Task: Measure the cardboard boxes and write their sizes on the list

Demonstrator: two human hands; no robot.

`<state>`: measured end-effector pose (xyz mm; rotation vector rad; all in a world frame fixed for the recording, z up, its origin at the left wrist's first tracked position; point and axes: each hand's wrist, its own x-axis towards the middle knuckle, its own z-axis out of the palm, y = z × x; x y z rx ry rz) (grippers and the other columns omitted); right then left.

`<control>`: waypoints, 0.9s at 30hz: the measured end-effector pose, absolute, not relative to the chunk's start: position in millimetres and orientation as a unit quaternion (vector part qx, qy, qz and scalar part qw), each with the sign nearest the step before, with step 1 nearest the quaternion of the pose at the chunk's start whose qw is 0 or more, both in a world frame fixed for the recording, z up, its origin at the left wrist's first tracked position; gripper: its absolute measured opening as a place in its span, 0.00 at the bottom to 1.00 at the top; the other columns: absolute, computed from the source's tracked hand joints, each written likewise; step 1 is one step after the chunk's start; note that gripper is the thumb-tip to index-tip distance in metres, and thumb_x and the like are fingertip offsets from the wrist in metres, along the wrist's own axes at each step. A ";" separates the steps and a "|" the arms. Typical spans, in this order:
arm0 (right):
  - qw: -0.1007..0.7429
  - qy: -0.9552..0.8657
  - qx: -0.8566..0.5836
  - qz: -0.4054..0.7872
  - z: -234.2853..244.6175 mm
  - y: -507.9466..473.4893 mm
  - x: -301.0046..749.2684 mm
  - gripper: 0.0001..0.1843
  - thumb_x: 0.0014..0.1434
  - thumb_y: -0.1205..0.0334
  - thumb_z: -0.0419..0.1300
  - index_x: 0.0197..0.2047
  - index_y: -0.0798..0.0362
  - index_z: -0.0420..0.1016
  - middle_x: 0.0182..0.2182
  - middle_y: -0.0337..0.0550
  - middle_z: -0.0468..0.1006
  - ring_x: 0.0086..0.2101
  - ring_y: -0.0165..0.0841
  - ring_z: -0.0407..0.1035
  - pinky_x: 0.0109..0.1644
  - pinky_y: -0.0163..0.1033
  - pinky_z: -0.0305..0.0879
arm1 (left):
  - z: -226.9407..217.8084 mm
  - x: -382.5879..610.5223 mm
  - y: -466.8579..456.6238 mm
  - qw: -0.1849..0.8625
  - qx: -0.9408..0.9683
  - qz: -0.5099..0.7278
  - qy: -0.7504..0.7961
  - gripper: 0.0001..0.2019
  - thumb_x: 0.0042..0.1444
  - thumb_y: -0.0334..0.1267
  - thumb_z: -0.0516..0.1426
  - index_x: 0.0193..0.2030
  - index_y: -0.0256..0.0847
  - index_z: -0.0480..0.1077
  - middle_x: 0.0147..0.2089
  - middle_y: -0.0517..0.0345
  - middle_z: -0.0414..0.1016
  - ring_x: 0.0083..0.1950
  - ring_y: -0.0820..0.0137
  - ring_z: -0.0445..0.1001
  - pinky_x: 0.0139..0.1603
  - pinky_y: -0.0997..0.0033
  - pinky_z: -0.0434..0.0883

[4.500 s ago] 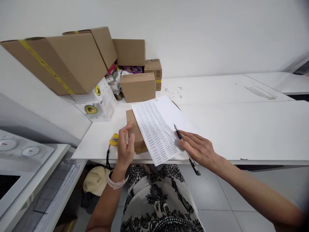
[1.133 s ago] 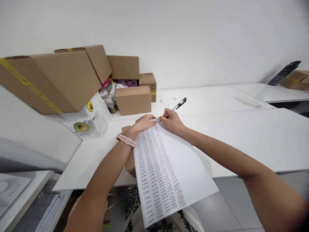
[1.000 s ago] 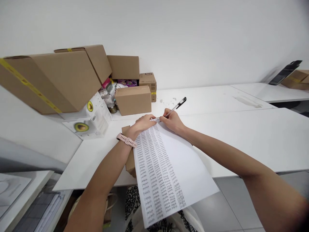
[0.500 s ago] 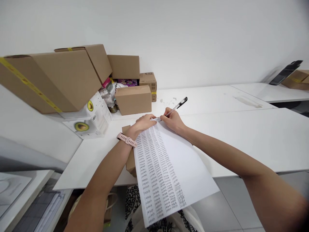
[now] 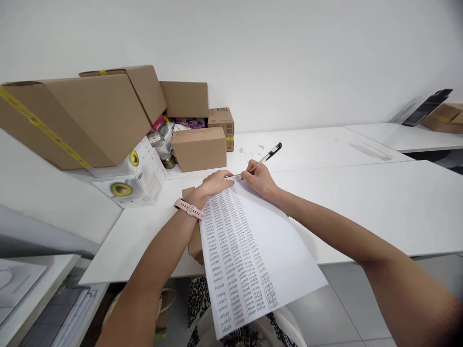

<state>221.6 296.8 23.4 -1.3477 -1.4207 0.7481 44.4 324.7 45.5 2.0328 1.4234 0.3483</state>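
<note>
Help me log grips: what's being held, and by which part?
The right hand holds the pen near its writing tip. The left hand touches the paper near its far edge; whether gripping is unclear.

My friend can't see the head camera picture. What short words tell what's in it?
A person's right hand holds a pen near the top of a paper partly covered with columns of writing, and the left hand rests on its top edge. The paper partly covers a box and hangs past the near edge of a white table.
</note>
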 end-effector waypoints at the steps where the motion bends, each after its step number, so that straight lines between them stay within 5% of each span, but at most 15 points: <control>1: 0.498 -0.588 -0.558 0.308 23.7 296.5 221.7 0.12 0.48 0.65 0.59 0.24 0.49 0.57 0.18 0.30 0.56 0.22 0.28 0.51 0.27 0.38 0.45 | 45.4 44.3 325.0 0.313 0.771 0.133 0.539 0.18 0.57 0.43 0.58 0.53 0.47 0.77 0.56 0.52 0.81 0.56 0.54 0.78 0.51 0.62 0.74; 15: 0.496 -0.599 -0.543 0.315 21.6 299.1 222.9 0.11 0.46 0.65 0.60 0.23 0.49 0.57 0.17 0.30 0.57 0.22 0.27 0.50 0.27 0.38 0.45 | 49.2 45.2 322.2 0.315 0.769 0.132 0.540 0.19 0.57 0.43 0.58 0.55 0.46 0.76 0.59 0.52 0.79 0.58 0.54 0.76 0.51 0.63 0.73; 27: 0.484 -0.611 -0.545 0.310 25.4 302.4 229.8 0.11 0.48 0.65 0.60 0.23 0.49 0.58 0.19 0.32 0.59 0.23 0.28 0.53 0.27 0.38 0.46 | 52.7 45.4 316.2 0.333 0.760 0.136 0.541 0.18 0.56 0.44 0.59 0.52 0.47 0.77 0.51 0.51 0.82 0.54 0.53 0.78 0.47 0.61 0.74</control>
